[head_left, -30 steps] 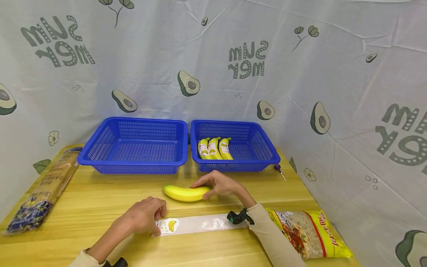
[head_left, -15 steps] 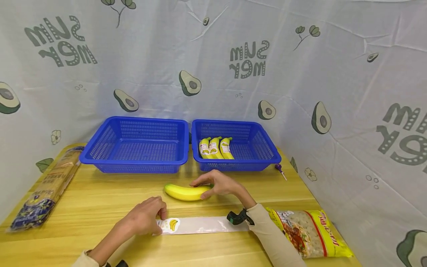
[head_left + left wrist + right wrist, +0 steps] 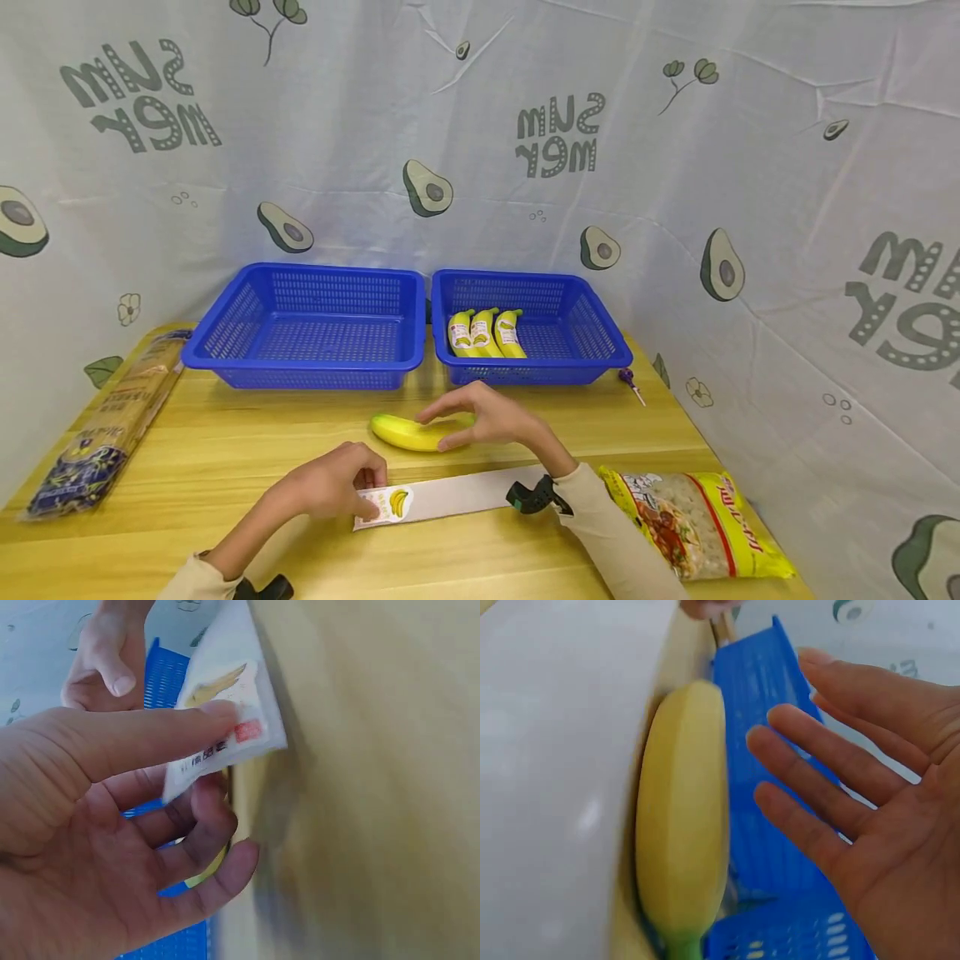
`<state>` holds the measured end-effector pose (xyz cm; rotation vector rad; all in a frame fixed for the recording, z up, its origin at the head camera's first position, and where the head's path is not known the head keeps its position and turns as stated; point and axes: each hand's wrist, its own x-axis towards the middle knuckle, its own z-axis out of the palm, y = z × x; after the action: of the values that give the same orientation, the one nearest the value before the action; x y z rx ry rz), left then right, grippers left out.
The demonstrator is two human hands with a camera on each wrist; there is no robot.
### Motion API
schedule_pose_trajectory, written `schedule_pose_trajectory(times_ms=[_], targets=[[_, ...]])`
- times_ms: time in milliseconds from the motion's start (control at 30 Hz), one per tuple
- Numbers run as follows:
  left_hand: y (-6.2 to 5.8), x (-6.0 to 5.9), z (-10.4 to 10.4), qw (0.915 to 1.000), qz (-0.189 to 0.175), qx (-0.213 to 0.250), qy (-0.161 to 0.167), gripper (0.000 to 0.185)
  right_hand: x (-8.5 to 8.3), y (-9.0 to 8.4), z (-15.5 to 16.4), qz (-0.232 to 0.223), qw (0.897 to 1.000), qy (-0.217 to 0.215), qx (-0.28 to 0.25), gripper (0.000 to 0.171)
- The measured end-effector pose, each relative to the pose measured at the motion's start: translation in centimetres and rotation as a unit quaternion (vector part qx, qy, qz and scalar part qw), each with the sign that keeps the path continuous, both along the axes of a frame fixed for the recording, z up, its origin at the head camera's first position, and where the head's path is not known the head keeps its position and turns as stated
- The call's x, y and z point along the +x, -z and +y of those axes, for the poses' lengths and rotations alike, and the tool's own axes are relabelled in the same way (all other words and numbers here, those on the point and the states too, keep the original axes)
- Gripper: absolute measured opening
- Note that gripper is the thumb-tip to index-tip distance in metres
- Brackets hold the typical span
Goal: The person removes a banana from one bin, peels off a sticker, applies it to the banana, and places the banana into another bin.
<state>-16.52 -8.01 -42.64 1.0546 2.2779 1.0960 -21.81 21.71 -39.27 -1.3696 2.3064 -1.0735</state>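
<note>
My left hand (image 3: 330,482) pinches the left end of a pale label strip (image 3: 465,496), thumb on top and fingers under it. A white sticker with a banana picture (image 3: 397,503) sits at that end, partly under the thumb. In the left wrist view the strip (image 3: 225,645) tilts up off the wood. Behind it a yellow banana (image 3: 397,431) lies on the table. My right hand (image 3: 487,417) hovers over the banana's right part with fingers spread; the right wrist view shows the palm (image 3: 885,825) apart from the banana (image 3: 681,817).
Two blue baskets stand at the back: the left basket (image 3: 300,365) and the right basket (image 3: 540,364), which holds three labelled bananas (image 3: 483,335). A long noodle pack (image 3: 112,421) lies at left, a yellow food bag (image 3: 697,525) at right, and a purple lollipop (image 3: 627,379) by the right basket.
My left hand has taken hold of the strip's end, raised it slightly and shifted it right. My right hand has let go of the banana and lifted a little.
</note>
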Motion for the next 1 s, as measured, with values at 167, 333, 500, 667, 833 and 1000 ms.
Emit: schedule_pose_trajectory(times_ms=[167,333,500,667,833,1000], targets=[[-1.6,-0.7,0.9,0.997,-0.056,0.048,0.02,0.012,1.5,-0.6,-1.7,0.032,0.998,-0.043,-0.016,0.038],[-2.9,-1.2,1.5,0.996,-0.06,0.066,0.008,0.008,2.7,-1.0,-3.1,0.044,0.999,-0.025,0.008,0.048],[-3.0,-1.8,1.8,0.9934,-0.063,0.096,0.009,0.007,3.0,-0.7,-3.7,0.054,0.999,-0.003,0.008,0.042],[-3.1,-2.3,1.4,0.9904,-0.072,0.118,-0.005,0.012,2.8,-0.5,-3.3,0.042,0.999,0.004,-0.029,0.027],[-3.5,-2.9,0.4,0.9857,-0.102,0.131,-0.031,0.013,2.6,-0.8,-2.8,0.042,0.998,0.015,-0.031,0.022],[-3.3,-3.3,0.2,0.9851,-0.113,0.127,-0.027,0.015,2.5,-0.9,-2.8,0.041,0.999,0.007,-0.022,0.017]])
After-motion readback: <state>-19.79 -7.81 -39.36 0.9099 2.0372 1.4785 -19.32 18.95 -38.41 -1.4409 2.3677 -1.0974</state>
